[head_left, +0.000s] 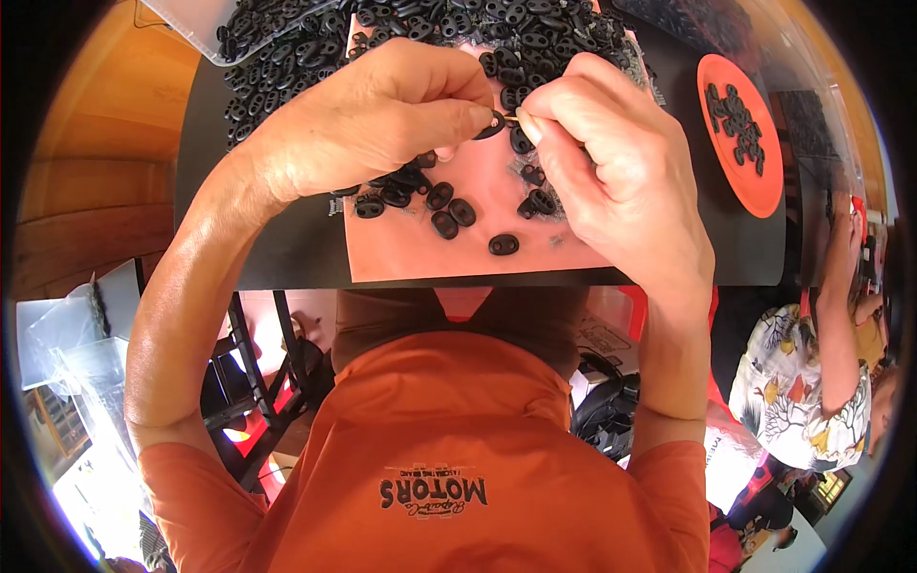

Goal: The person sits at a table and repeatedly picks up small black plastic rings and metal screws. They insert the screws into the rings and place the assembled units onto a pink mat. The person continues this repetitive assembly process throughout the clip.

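Observation:
Above a pink sheet, my left hand pinches a small black oval cord lock between thumb and fingers. My right hand grips a thin pale stick, its tip close to the cord lock; whether it enters a hole is too small to tell. Loose two-hole cord locks lie on the sheet below my left hand. One more cord lock sits alone near the sheet's front edge.
A large heap of black cord locks covers the table's far side. An orange-red plate with several black pieces stands on the dark table at the right. At far right is another person in a patterned shirt.

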The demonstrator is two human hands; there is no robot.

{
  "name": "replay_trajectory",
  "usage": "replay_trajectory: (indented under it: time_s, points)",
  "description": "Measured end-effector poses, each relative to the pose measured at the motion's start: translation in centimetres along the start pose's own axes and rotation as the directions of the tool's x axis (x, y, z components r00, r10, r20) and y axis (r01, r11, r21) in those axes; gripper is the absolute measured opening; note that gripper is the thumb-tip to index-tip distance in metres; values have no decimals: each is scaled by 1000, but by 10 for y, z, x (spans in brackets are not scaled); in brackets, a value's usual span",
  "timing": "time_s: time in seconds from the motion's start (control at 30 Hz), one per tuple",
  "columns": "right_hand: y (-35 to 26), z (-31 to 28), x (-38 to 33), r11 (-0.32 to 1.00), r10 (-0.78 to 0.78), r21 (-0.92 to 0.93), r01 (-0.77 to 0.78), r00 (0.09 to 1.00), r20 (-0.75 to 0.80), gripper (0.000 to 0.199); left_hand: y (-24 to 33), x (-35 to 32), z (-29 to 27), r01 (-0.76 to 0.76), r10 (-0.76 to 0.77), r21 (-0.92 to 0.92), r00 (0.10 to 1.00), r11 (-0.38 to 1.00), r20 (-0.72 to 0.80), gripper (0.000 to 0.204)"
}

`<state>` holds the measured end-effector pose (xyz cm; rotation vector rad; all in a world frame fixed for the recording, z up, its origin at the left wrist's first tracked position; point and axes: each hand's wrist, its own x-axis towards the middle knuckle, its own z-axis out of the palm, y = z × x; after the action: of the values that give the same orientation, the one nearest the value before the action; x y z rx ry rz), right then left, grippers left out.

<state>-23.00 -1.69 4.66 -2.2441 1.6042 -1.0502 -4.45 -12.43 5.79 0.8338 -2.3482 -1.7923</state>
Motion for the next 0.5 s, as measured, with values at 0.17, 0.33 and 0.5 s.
replay_trajectory:
  time_s: [0.17, 0.33, 0.5]
  points:
    - [7, -6, -2, 995, -55, 85, 59, 997, -54, 7, 8, -5, 2, 34, -39, -96, 998, 995, -52, 20]
    - [4, -3, -2, 972, 9, 233, 12, 996, -89, 4, 1, -6, 3, 84, -94, -309, 995, 947, -16, 24]
    - [3, -3, -3, 950, 45, 311, -14, 994, -95, 4, -5, -5, 1, 100, -99, -455, 995, 885, 25, 26]
